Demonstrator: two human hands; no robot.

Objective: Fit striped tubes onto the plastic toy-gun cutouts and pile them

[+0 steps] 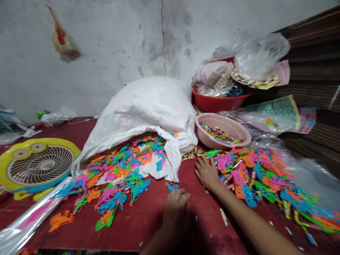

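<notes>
My left hand point(175, 209) is low over the red table, its fingers curled and partly blurred. A small blue plastic toy piece point(172, 187) with a bit of orange pokes out beyond those fingers. My right hand point(208, 173) rests on the tabletop with its fingers stretched forward. Just ahead of its fingertips lie a few small striped tubes point(193, 154) in yellow and red. To its right spreads a pile of flat plastic toy pieces point(248, 175) in orange, pink, blue and green, with small tubes mixed in.
A big white sack point(148, 102) spills similar plastic pieces point(111, 191) onto the red table point(159, 226). A pink basin point(223, 143) of small tubes stands before a red basin point(217, 102) of bags. A yellow fan point(39, 166) is at left; clear plastic bags point(316, 180) lie right.
</notes>
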